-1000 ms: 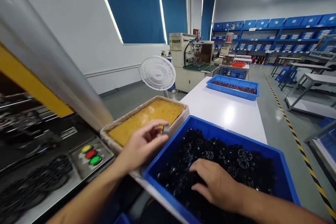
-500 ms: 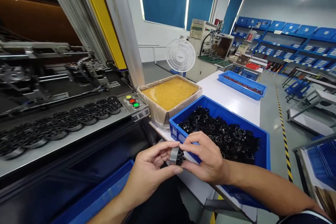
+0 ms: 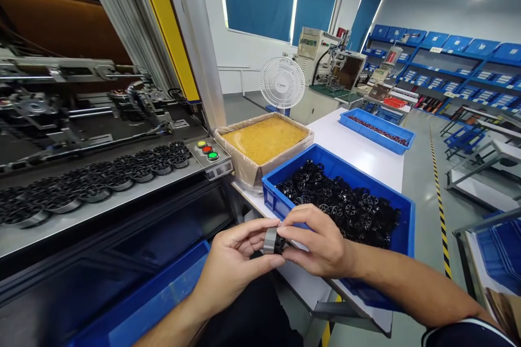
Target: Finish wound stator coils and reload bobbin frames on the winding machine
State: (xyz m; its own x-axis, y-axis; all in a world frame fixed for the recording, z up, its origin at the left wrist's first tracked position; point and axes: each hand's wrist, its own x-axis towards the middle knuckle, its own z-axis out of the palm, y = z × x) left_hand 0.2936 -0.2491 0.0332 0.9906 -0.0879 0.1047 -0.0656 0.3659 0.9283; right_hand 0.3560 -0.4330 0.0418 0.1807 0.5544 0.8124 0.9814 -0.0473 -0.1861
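My left hand [image 3: 234,263] pinches a small grey metal ring [image 3: 269,241] between thumb and fingers. My right hand [image 3: 321,241] presses a black plastic wheel part [image 3: 280,244] against that ring, fingers curled round it. Both hands meet low in the middle of the view, just in front of a blue bin [image 3: 285,207] filled with many black wheel parts [image 3: 342,209]. Left of that bin stands a plastic-lined box [image 3: 244,171] of yellow material [image 3: 264,139].
On the left a machine bed [image 3: 101,206] carries a row of black wheel parts [image 3: 93,181] and a panel with yellow, red and green buttons [image 3: 207,150]. A white table [image 3: 358,157] holds another blue tray [image 3: 376,131]. A fan [image 3: 282,83], machines and blue shelving stand behind. A blue bin [image 3: 154,298] sits below.
My right hand left the black parts bin and my left hand left the yellow box. Both hands came together in front of me, joining ring and black part. The view swung left.
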